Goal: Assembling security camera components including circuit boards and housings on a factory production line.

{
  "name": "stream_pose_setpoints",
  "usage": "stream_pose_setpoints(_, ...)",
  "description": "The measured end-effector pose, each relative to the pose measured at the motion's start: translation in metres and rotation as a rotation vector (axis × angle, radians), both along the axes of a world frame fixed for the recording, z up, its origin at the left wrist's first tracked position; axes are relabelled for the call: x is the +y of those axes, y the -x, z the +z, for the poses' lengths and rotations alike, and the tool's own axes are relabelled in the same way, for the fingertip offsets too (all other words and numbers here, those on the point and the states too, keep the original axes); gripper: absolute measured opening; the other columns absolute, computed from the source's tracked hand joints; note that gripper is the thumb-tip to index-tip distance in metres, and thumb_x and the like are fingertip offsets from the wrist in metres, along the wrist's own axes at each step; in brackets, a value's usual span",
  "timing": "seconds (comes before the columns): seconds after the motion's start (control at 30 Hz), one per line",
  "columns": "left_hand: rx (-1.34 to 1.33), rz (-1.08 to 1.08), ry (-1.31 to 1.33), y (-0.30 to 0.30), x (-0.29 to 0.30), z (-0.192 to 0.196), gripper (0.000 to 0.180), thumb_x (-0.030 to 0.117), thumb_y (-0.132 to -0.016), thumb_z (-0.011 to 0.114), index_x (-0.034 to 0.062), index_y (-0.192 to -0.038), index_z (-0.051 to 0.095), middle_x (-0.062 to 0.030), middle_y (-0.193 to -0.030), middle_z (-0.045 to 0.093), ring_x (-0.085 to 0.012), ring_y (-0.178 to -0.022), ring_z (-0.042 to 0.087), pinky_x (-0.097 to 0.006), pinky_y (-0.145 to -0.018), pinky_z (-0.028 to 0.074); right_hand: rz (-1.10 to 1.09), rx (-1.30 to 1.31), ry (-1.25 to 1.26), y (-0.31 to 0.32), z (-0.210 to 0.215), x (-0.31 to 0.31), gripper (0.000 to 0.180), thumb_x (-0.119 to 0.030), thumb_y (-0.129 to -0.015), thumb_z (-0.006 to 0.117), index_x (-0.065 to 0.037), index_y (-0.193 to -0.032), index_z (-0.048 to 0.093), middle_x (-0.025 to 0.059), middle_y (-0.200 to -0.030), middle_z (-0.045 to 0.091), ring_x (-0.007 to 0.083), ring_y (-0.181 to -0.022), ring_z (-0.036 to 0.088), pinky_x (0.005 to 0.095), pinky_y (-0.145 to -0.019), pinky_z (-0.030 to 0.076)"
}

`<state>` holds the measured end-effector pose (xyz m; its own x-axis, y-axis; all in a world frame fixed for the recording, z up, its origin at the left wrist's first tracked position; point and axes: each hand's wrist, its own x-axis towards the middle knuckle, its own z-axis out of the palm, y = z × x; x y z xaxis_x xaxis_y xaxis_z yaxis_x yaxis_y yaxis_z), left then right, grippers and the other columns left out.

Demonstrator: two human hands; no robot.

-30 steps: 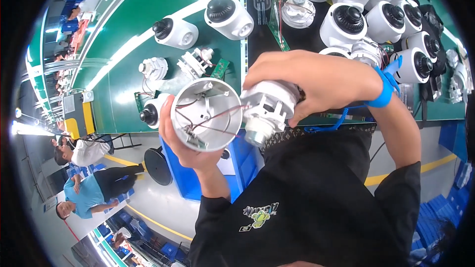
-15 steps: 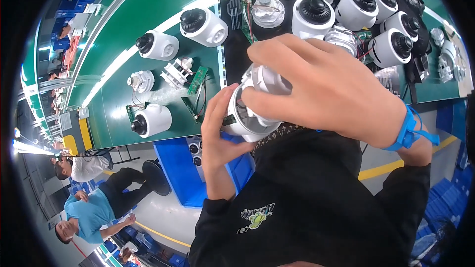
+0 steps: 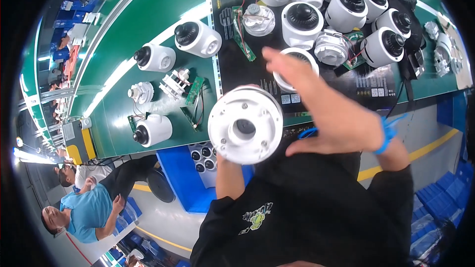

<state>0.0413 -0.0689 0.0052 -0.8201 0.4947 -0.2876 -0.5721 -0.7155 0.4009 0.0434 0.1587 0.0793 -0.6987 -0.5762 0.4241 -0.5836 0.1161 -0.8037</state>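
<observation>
A white round camera housing (image 3: 225, 126) is held up in front of me, its flat face with a central hole and several screws turned up toward me. My left hand (image 3: 228, 168) grips it from behind and below, with most of the fingers hidden by the housing. To its right, my right hand (image 3: 336, 116) hovers apart from it, fingers spread and nothing in them, a blue strap around the wrist. Beyond those fingers, a white housing with a dark middle (image 3: 286, 85) sits on the black mat (image 3: 262, 71), partly covered by the hand.
Several white cameras with black ribbed tops (image 3: 303, 17) crowd the far right of the green table (image 3: 111, 128). White inner modules (image 3: 330, 48) and green circuit boards (image 3: 195, 91) lie about. A blue bin (image 3: 178, 180) stands below the table edge; a seated person (image 3: 91, 212) is at left.
The housing has turned from a tilted view of its inside to its flat face. My right hand has let go of it, moved right and spread its fingers.
</observation>
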Motion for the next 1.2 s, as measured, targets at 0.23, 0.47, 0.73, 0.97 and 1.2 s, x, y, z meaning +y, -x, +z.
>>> stream_pose_setpoints(0.23,0.750,0.277,0.939,-0.001,0.031,0.038,0.115,0.050,-0.053,0.083,-0.0101,-0.136,0.030,-0.0216,-0.144,0.027,-0.0318,-0.131,0.034,-0.042,-0.107,0.032,-0.407,-0.136,0.278,-0.033,-0.057,-0.030,0.096,-0.017,-0.053,0.085,-0.003,-0.134,0.036,0.0184,-0.130,0.045,0.0382,-0.118,0.046,0.0434,-0.099,0.037)
stream_pose_setpoints(0.47,1.798,0.284,1.566,-0.010,0.048,0.079,0.078,0.056,-0.074,0.070,-0.0036,-0.121,0.049,-0.0247,-0.116,0.054,-0.0376,-0.100,0.058,-0.043,-0.081,0.051,-0.789,0.045,0.180,-0.051,-0.061,-0.037,0.089,-0.018,-0.047,0.083,-0.007,-0.127,0.046,0.0112,-0.127,0.050,0.0318,-0.114,0.048,0.0448,-0.090,0.034)
stream_pose_setpoints(0.73,1.718,0.048,1.521,-0.006,0.056,0.088,0.073,0.046,-0.071,0.076,-0.0048,-0.119,0.054,-0.0203,-0.112,0.054,-0.0351,-0.098,0.057,-0.043,-0.084,0.048,-0.757,-0.062,0.289,-0.058,-0.075,-0.034,0.090,-0.025,-0.047,0.085,-0.007,-0.126,0.046,0.0100,-0.123,0.052,0.0304,-0.111,0.048,0.0429,-0.091,0.033)
stream_pose_setpoints(0.97,1.597,-0.051,1.666,-0.021,0.065,0.092,0.077,0.049,-0.070,0.076,-0.0038,-0.122,0.052,-0.0172,-0.109,0.053,-0.0306,-0.094,0.053,-0.039,-0.081,0.043,-0.610,-0.030,0.431,-0.054,-0.093,-0.027,0.090,-0.031,-0.052,0.084,-0.005,-0.128,0.046,0.0123,-0.126,0.052,0.0326,-0.113,0.048,0.0413,-0.093,0.035)
stream_pose_setpoints(1.2,1.622,0.016,1.607,-0.018,0.078,0.081,0.072,0.032,-0.064,0.083,-0.0028,-0.120,0.054,-0.0161,-0.109,0.054,-0.0306,-0.094,0.053,-0.039,-0.081,0.044,-0.741,0.101,0.389,-0.053,-0.107,-0.030,0.083,-0.032,-0.057,0.083,-0.004,-0.127,0.047,0.0123,-0.126,0.053,0.0313,-0.110,0.051,0.0408,-0.090,0.036)
